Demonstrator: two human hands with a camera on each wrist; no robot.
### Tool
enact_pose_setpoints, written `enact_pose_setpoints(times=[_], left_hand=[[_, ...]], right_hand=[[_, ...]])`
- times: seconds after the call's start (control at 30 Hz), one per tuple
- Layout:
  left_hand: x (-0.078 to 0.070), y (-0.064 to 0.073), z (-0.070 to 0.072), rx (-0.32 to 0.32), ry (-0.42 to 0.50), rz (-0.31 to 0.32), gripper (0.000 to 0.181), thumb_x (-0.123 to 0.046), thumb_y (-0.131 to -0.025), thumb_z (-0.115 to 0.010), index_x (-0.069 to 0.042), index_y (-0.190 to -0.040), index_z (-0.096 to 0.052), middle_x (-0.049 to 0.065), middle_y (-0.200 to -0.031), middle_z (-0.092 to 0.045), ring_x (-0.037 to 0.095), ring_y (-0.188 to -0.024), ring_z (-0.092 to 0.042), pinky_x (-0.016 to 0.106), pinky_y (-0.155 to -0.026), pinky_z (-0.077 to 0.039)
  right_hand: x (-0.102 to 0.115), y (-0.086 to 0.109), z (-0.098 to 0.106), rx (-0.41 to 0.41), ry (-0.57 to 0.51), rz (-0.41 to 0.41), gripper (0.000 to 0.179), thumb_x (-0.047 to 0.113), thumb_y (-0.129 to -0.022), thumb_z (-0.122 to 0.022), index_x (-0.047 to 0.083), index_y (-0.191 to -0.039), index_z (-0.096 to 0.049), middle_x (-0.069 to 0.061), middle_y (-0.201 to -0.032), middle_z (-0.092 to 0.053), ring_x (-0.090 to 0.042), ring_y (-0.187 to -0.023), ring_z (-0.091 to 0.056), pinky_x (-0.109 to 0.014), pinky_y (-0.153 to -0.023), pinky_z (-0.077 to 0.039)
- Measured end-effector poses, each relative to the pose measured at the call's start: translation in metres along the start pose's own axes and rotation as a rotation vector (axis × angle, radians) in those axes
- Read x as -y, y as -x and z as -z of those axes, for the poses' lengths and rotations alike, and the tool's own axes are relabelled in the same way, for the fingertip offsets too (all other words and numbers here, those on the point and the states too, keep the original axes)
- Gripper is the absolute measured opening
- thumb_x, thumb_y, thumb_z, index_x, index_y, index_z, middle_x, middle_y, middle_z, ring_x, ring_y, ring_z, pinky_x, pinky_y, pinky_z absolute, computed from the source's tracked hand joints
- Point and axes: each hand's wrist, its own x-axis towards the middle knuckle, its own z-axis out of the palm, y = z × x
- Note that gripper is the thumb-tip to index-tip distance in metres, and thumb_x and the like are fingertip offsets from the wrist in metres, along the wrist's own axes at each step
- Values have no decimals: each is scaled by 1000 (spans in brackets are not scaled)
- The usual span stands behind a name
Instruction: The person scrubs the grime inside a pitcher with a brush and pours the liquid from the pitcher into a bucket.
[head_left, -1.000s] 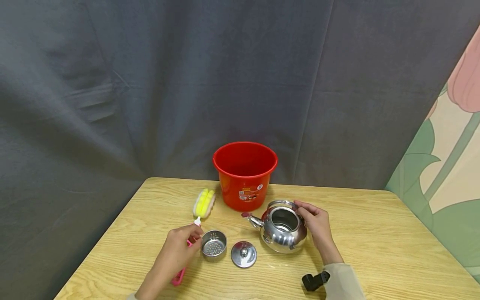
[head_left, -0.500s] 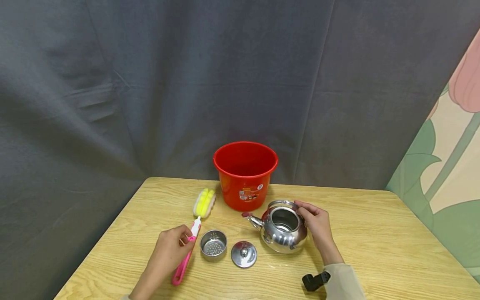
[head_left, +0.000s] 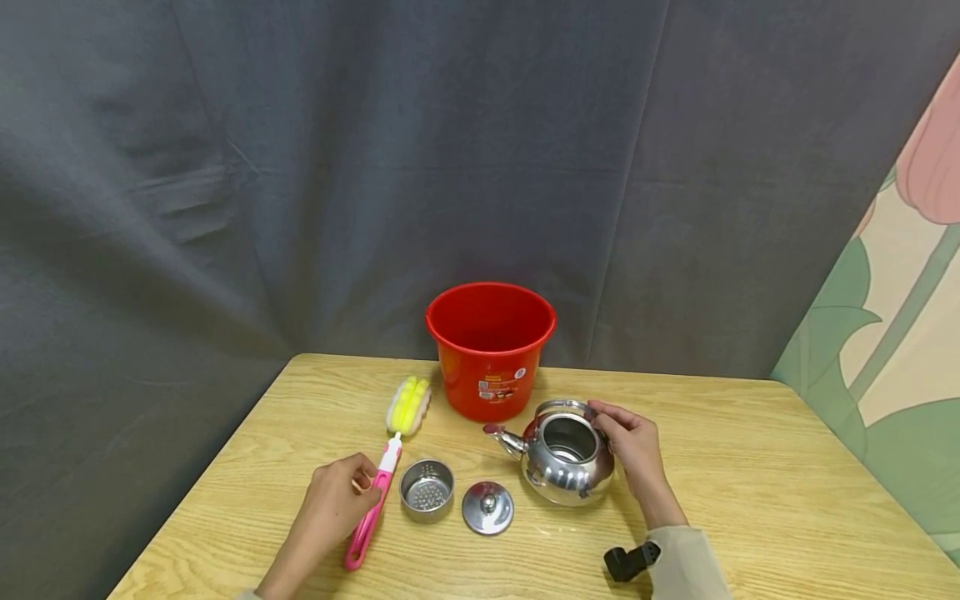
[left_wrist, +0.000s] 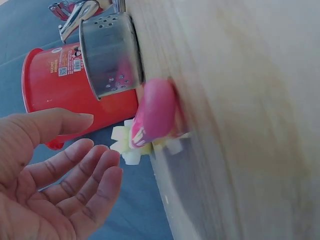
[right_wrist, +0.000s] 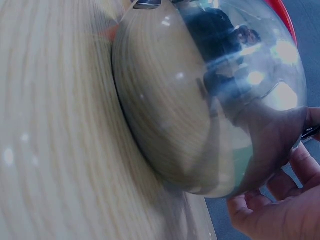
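Observation:
My left hand (head_left: 330, 504) hovers beside the pink handle of a sponge brush (head_left: 367, 527), its fingers loosely bent. In the left wrist view a gap shows between the fingers and the brush handle (left_wrist: 157, 110), and nothing is held. With thumb and fingers, my right hand (head_left: 633, 450) pinches the right end of the raised handle of a shiny steel kettle (head_left: 567, 485). The kettle stands lidless on the table, spout to the left. In the right wrist view its body (right_wrist: 200, 105) hides part of that hand. A perforated steel strainer (head_left: 427, 514) and the kettle lid (head_left: 487, 518) lie between the hands.
A red bucket (head_left: 480, 379) stands behind the kettle, near the back edge of the wooden table (head_left: 750, 483). A dark curtain (head_left: 450, 167) hangs behind the table. A black device (head_left: 630, 563) sits at the right wrist.
My left hand has drawn back leftward from the strainer, past the brush handle, uncovering both. The right hand and kettle have stayed in place.

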Motion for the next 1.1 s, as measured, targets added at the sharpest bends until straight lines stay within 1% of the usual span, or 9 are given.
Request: enact_pose_setpoints(times=[0.13,0.3,0.57,0.77,0.9,1.1], left_hand=[[1,0,-1,13,-1,3,18,-2,-68,-74,-6,-84,-66,1,-71,-60,10,-61,-53,23,-48,-43],[1,0,-2,40,-8,13,20,-2,-69,-75,-4,-86,-65,4,-74,-60,11,-61,-51,23,-47,-42],[1,0,-2,78,-50,11,26,-4,-67,-78,-4,-87,-63,4,-77,-58,14,-67,-53,27,-55,-45],[2,0,-2,106,-74,10,32,-5,-64,-80,-2,-89,-61,5,-79,-58,17,-71,-55,29,-57,-47],[3,-1,-4,126,-80,10,34,-4,-62,-81,-2,-88,-60,6,-79,-57,18,-71,-54,30,-56,-46],[3,-1,-7,159,-67,40,36,-2,-61,-81,0,-89,-59,6,-73,-53,16,-63,-49,28,-50,-43]], right_hand=[[0,0,0,5,-6,1,30,10,-87,-61,-3,-113,-65,13,-82,-68,-2,-67,-51,-19,-55,-38],[1,0,0,2,-9,9,30,9,-87,-60,-4,-113,-64,14,-82,-67,-3,-67,-50,-19,-56,-38],[0,0,-1,-5,-12,12,29,8,-86,-60,-5,-112,-65,13,-80,-67,-3,-67,-50,-19,-55,-38],[0,0,-1,-3,-16,8,29,7,-86,-61,-5,-112,-65,15,-83,-68,-3,-66,-50,-19,-54,-37],[0,0,-1,-3,-17,5,29,7,-86,-61,-5,-112,-65,15,-83,-68,-4,-66,-50,-19,-54,-38],[2,1,0,-1,-19,4,29,7,-86,-61,-5,-111,-65,14,-83,-68,-4,-65,-49,-19,-54,-38]])
